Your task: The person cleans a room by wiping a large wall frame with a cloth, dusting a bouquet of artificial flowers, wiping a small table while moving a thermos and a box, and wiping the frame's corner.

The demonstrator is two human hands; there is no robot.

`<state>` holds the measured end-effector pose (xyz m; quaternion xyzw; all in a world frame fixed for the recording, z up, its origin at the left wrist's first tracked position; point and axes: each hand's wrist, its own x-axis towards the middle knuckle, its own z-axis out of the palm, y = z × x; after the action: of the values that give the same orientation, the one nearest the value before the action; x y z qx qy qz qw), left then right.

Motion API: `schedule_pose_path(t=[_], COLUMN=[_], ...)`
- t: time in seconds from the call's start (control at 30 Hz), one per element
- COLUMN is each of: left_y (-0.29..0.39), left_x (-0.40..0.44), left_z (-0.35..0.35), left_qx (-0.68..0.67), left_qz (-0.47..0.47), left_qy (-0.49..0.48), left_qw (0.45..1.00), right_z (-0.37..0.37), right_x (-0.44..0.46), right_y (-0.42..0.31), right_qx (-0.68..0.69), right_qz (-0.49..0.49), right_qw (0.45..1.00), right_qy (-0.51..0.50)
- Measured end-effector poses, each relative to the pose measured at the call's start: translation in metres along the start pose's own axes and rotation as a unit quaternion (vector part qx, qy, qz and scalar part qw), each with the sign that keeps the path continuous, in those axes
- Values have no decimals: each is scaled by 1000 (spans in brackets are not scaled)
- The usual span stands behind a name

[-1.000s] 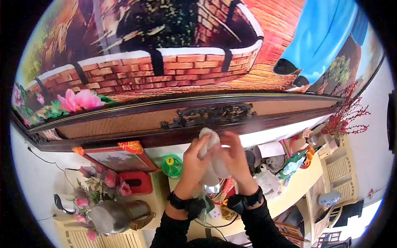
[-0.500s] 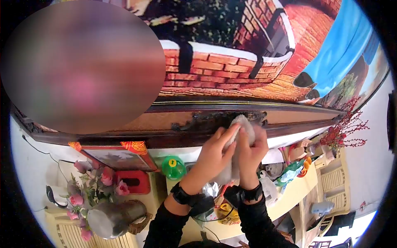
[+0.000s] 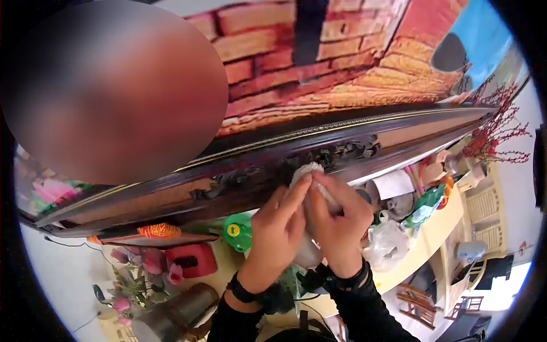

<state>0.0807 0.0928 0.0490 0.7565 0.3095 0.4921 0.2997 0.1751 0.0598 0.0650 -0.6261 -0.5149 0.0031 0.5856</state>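
Both hands meet around a pale grey cloth [image 3: 309, 171] against the dark carved frame of a large picture. My left hand [image 3: 278, 225] grips the cloth from the left, fingers pointing up toward the carving. On the other side my right hand [image 3: 340, 222] has its fingers bent over the same cloth. Part of the cloth hangs down between the wrists. The dark carved ornament [image 3: 347, 153] shows just above and to the right of the fingers. Black bands circle both wrists.
A green bottle [image 3: 237, 232] and a red tissue box [image 3: 192, 259] stand at left, near pink flowers [image 3: 154, 260] and a metal pot [image 3: 171, 313]. Right of the hands are a clear plastic bag [image 3: 387, 245], a paper roll [image 3: 392, 185] and red branches [image 3: 496, 134].
The view has come closer to the picture frame and tilted. Both hands, first low in front of the frame with the cloth, have moved up to the carving and now press together on it.
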Motion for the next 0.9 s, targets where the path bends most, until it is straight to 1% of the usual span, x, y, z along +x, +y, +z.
schedule_pose_path(t=[0.03,0.1,0.13,0.17,0.23,0.3,0.33,0.43,0.53,0.63,0.67,0.73,0.77,0.8,0.83,0.9], left_y=[2,6,7,8,7,4,2,0,1,-4,-4,-3,-1,3,5,4], left_x=[-3,-3,-2,-1,4,10,11,10,5,-2,-1,0,2,3,7,10], left_z=[-2,-4,-4,-4,-1,0,0,-2,-4,4,5,4,5,5,6,7], left_qx=[5,-5,-6,-5,20,36,51,31,12,19,22,33,45,63,75,76], left_qz=[-16,0,11,23,20,10,25,6,-42,-33,-9,34,29,20,17,28], left_qy=[-6,3,12,20,30,33,43,22,-3,-23,-21,-22,-3,6,26,19], left_qw=[1000,1000,1000,1000,999,999,997,999,999,999,999,999,999,998,997,997], right_z=[-1,-8,-8,-2,1,5,7,12,5,6,3,-6,-9,-6,-1,0], right_x=[-2,-1,0,6,12,15,17,16,9,-2,-4,-1,0,9,15,18], right_y=[1,-4,-4,4,5,7,9,19,20,33,31,28,27,32,30,24], right_qx=[-6,-15,-3,17,-13,-14,-17,21,26,21,10,33,47,72,67,56], right_qz=[-8,-25,-52,-131,-152,-136,-132,-133,-103,-91,-101,-130,-142,-197,-184,-112], right_qw=[1000,999,999,991,988,990,991,991,994,995,995,991,989,978,981,992], right_qy=[-7,-25,-15,24,27,21,18,26,1,22,24,6,-2,-2,7,-13])
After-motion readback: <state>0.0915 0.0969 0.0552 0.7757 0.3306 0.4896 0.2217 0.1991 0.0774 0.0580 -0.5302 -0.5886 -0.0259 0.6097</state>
